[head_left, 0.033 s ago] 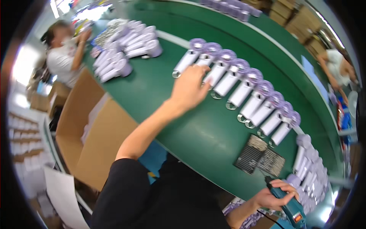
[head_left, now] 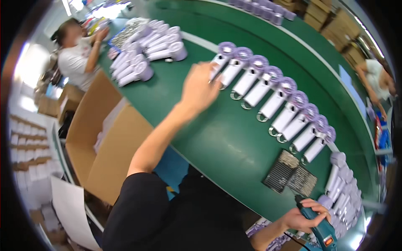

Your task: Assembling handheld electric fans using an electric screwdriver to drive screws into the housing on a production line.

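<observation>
My left hand (head_left: 200, 87) is at the left end of a slanting row of several white-handled devices with round purple heads. Its fingers are slightly blurred and apart, over the handle of the leftmost device (head_left: 226, 49); no firm grip shows. The neighbouring device (head_left: 231, 74) lies beside the fingertips. Metal loops stick out at the near ends of many handles. At the lower right, my right hand (head_left: 307, 215) is wrapped round a teal electric screwdriver (head_left: 322, 232), its black tip pointing up toward a black ribbed tray (head_left: 278, 173) and an adjoining tray of small metal pieces (head_left: 302, 180).
The green bench (head_left: 213, 154) curves around me. More purple-and-white devices lie piled at far left (head_left: 142, 71) and near right (head_left: 341, 196). An open cardboard box (head_left: 121, 146) stands left of the bench. Co-workers sit at far left (head_left: 75, 58) and right (head_left: 374, 75).
My left hand has shifted left, from the second device to the leftmost one. My right hand still holds the screwdriver in the same place. The whole view has moved slightly.
</observation>
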`<state>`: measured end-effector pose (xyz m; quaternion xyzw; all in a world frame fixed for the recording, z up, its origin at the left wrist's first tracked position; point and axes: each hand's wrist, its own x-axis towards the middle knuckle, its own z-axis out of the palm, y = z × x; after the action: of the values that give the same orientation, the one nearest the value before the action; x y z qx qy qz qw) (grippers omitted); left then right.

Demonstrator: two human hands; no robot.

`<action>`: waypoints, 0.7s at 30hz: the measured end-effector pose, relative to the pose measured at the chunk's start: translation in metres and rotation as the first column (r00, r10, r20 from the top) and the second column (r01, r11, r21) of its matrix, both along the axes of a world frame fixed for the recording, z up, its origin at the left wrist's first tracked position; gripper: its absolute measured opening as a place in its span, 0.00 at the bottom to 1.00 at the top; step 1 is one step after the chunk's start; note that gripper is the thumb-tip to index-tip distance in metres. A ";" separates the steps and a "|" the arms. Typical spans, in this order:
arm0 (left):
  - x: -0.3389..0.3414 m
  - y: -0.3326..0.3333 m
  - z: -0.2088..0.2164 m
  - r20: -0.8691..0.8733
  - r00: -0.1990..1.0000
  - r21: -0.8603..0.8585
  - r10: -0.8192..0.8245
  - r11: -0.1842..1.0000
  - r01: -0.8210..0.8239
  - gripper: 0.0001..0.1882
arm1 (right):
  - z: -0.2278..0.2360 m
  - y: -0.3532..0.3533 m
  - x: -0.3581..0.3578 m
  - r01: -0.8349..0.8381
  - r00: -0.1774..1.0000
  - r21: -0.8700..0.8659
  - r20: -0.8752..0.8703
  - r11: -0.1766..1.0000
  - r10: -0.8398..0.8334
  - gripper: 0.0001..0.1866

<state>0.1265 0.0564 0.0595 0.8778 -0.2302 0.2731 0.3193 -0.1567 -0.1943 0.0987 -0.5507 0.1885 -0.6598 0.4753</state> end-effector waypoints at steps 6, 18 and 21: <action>0.068 0.233 -0.023 0.161 0.811 0.065 0.562 0.814 -0.577 0.21 | -0.011 -0.009 0.009 -0.133 0.991 0.018 -0.016 0.991 0.133 0.09; 0.147 0.482 -0.076 -0.232 0.949 0.718 0.213 0.695 0.019 0.31 | 0.000 0.009 0.032 -0.302 0.943 0.157 -0.097 0.940 0.320 0.09; 0.130 0.447 -0.080 -0.342 0.892 0.678 0.297 0.735 0.016 0.31 | -0.011 0.008 0.031 -0.273 0.952 0.136 -0.103 0.952 0.287 0.11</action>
<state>0.2568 0.5037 -0.0201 0.9859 -0.1674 -0.0025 0.0058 -0.1255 -0.1860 0.0878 -0.5815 0.1765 -0.5382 0.5840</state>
